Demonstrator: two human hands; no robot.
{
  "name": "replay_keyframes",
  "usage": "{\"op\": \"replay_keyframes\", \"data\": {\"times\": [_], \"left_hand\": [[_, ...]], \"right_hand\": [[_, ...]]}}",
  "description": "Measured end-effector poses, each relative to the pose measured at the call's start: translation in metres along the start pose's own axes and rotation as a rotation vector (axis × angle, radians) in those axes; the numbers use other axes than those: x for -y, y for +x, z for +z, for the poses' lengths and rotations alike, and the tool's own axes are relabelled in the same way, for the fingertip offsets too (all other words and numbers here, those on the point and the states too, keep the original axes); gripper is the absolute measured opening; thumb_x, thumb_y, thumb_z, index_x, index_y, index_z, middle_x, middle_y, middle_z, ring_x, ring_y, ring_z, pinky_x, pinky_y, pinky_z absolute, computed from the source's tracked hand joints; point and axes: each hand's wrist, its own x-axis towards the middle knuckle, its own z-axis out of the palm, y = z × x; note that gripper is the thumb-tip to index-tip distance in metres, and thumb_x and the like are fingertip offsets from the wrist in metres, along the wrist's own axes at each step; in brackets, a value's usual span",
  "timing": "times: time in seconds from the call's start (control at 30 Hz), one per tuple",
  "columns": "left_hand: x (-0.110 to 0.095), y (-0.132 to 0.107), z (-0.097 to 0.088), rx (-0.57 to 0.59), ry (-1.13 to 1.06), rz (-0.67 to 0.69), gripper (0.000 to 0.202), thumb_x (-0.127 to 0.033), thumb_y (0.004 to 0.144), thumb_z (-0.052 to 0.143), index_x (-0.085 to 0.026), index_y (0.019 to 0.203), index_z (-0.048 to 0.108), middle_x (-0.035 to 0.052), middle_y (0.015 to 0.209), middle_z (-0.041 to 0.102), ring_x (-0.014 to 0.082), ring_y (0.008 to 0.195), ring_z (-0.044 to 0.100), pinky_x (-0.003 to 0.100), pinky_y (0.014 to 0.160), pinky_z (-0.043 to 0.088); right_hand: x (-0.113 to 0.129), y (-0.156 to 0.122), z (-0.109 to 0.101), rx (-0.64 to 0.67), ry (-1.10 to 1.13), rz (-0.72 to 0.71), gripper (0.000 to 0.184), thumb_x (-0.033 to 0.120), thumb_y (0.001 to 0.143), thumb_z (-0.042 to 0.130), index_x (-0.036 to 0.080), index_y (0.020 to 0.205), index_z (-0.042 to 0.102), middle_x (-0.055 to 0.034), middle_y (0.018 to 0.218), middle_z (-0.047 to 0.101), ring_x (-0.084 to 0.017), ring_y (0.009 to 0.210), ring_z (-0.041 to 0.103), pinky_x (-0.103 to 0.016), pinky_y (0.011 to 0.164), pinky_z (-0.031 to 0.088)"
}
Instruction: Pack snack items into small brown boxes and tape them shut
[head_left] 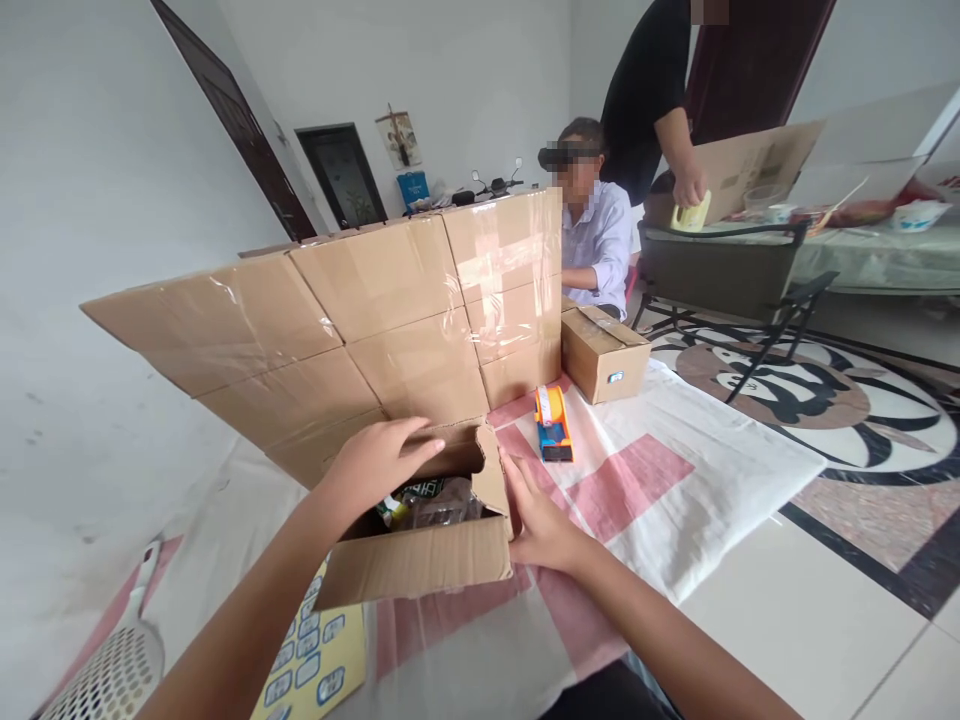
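A small open cardboard box sits on the cloth in front of me, its near flap folded outward. Inside lie a clear plastic-wrapped item and a dark green package with white lettering, both partly hidden. My left hand reaches over the box's left and back side, fingers stretched above the opening and holding nothing visible. At the right side, my right hand grips the box wall, thumb low and fingers against the cardboard. Just beyond it lies an orange and blue toy.
A tall cardboard panel stands behind the box. A closed carton is at the back right. A sticker sheet and a white perforated scoop lie at left. Two people are beyond the panel, near a folding chair.
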Motion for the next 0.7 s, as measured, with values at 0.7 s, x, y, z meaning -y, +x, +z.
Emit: {"op": "replay_keyframes", "data": {"times": [0.7], "left_hand": [[0.014, -0.024, -0.001, -0.054, 0.120, -0.008, 0.042, -0.037, 0.101, 0.038, -0.033, 0.129, 0.069, 0.0050, 0.119, 0.077, 0.0330, 0.107, 0.071, 0.040, 0.080, 0.052]], "right_hand": [[0.014, 0.011, -0.024, 0.027, -0.002, -0.182, 0.072, 0.035, 0.092, 0.065, 0.034, 0.157, 0.035, -0.0071, 0.172, 0.016, -0.033, 0.159, 0.019, -0.054, 0.126, 0.028]]}}
